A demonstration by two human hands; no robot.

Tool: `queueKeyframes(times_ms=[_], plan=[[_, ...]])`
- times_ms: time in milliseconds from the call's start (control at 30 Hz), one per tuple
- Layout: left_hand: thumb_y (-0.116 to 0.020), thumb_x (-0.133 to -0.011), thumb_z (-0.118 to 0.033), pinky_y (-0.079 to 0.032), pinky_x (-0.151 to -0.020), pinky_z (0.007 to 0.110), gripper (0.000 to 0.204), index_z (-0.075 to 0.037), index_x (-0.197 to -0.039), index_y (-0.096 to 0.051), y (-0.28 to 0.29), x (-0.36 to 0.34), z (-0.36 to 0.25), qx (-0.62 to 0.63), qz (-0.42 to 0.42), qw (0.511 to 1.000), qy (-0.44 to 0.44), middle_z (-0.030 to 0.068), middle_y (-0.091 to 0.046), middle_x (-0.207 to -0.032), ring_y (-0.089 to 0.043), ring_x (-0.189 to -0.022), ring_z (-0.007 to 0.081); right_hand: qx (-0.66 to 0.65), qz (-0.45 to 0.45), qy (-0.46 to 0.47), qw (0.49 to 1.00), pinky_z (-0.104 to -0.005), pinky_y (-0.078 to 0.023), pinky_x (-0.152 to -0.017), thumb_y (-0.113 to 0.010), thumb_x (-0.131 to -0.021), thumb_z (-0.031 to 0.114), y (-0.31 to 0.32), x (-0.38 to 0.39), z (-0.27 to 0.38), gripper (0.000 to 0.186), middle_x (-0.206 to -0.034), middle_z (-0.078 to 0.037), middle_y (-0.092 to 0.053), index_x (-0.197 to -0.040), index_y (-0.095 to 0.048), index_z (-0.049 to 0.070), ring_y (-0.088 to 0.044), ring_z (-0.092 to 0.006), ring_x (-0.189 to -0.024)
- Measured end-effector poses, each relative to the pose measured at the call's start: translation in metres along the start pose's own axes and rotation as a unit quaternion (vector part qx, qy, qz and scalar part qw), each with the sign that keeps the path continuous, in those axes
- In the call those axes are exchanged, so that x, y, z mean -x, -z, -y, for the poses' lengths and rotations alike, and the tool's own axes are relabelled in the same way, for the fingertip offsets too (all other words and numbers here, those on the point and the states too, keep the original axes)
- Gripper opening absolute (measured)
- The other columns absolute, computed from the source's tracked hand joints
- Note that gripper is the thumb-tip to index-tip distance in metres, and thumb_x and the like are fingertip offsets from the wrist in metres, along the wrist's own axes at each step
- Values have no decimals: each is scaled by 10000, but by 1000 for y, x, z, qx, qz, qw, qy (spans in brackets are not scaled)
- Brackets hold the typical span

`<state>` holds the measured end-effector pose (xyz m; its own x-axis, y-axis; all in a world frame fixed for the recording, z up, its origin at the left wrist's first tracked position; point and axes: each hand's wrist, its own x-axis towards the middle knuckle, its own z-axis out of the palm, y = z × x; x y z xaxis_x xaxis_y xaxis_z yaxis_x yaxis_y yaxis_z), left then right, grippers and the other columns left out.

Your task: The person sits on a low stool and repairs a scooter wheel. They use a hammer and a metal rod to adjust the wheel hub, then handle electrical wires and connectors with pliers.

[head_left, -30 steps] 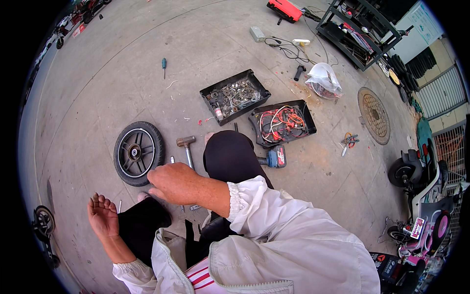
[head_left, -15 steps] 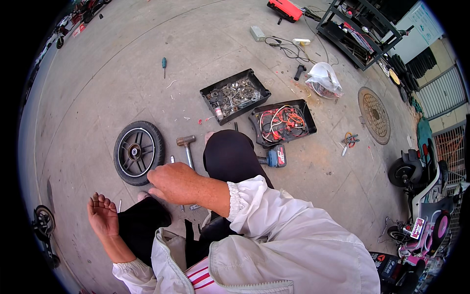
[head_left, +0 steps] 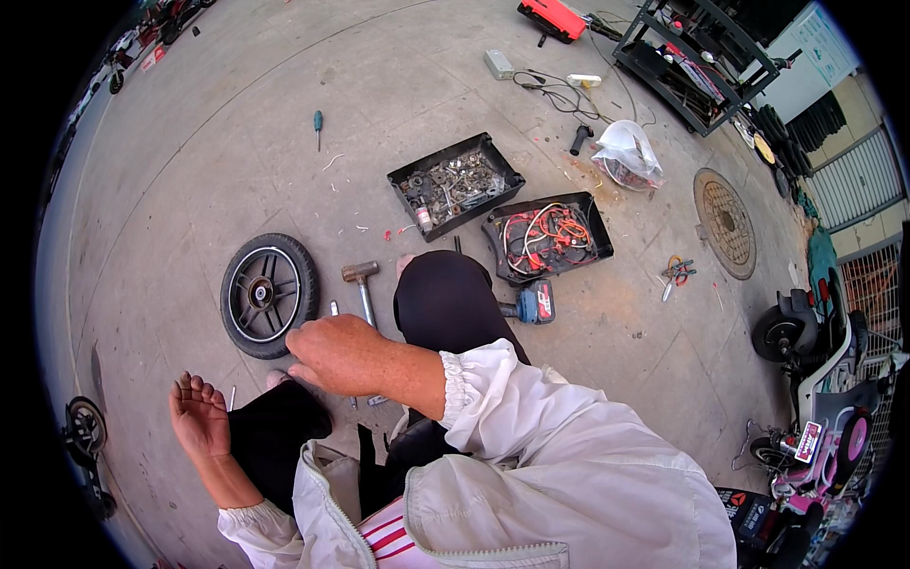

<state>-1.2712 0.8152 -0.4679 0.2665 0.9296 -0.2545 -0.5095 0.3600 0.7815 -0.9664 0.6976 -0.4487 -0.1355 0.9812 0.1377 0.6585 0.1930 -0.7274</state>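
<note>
My left hand (head_left: 201, 417) is held palm up at the left, its fingers loosely bent and apart, with nothing on the palm. My right hand (head_left: 339, 355) reaches across in front of my body, closed, with its back toward me; whatever its curled fingers may hold is hidden. Just beyond it a black-tyred spoked wheel (head_left: 270, 332) lies flat on the ground. A hammer (head_left: 363, 284) with a metal head lies to the right of the wheel, its handle running toward my right wrist. Parts of other metal tools show beneath that wrist.
Past my knee are a black tray of small metal parts (head_left: 417, 173) and a black tray of red wiring (head_left: 607, 242). A cordless power tool (head_left: 538, 303), pliers (head_left: 677, 272), a screwdriver (head_left: 318, 125) and a plastic bag (head_left: 627, 152) lie around. Scooters (head_left: 825, 379) stand at right.
</note>
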Motion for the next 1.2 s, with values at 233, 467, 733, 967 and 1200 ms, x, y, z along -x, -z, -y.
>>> queueKeyframes(times_ms=[233, 467, 733, 967, 1200], plan=[[-499, -985, -267, -462, -672, 262, 224, -75, -1026, -606, -2, 0, 0, 1, 4, 1000, 2, 12, -584, -885, -526, -747, 129, 3, -2, 5, 1000, -472, -517, -709, -667, -821, 253, -1, 0, -1, 257, -820, -197, -663, -855, -629, 1, -659, -383, -822], [-501, -982, -264, -463, -652, 259, 220, -73, -1026, -601, -1, 2, -2, 4, -25, 1000, 6, 13, -574, -865, -517, -733, 129, -105, -178, 45, 977, -389, -504, -677, -644, -867, 198, 53, 13, 11, 190, -856, -139, -623, -957, -607, 34, -638, -293, -768], [-523, -973, -269, -463, -631, 251, 210, -79, -1011, -603, 6, -5, -6, -33, -75, 996, 20, 9, -575, -848, -515, -712, 121, -234, -460, -277, 811, -310, -508, -754, -591, -909, 154, 71, 88, -179, 260, -980, -135, -663, -1096, -612, -25, -641, -190, -840], [-511, -979, -301, -477, -607, 249, 226, -99, -1003, -611, 8, -18, -3, -89, -118, 987, 62, -6, -593, -831, -529, -689, 114, 40, -398, -506, 764, -460, -429, -965, -627, -812, 212, -18, 198, -390, 493, -1131, -282, -593, -1203, -539, -75, -544, -411, -1109], [-491, -986, -319, -491, -595, 249, 232, -121, -982, -611, 2, -38, 1, -147, -189, 967, 85, -22, -599, -811, -531, -666, 112, 8, -313, -589, 745, -450, -422, -985, -609, -803, 159, 1, 205, -447, 460, -1147, -287, -582, -1207, -544, -49, -522, -418, -1126]])
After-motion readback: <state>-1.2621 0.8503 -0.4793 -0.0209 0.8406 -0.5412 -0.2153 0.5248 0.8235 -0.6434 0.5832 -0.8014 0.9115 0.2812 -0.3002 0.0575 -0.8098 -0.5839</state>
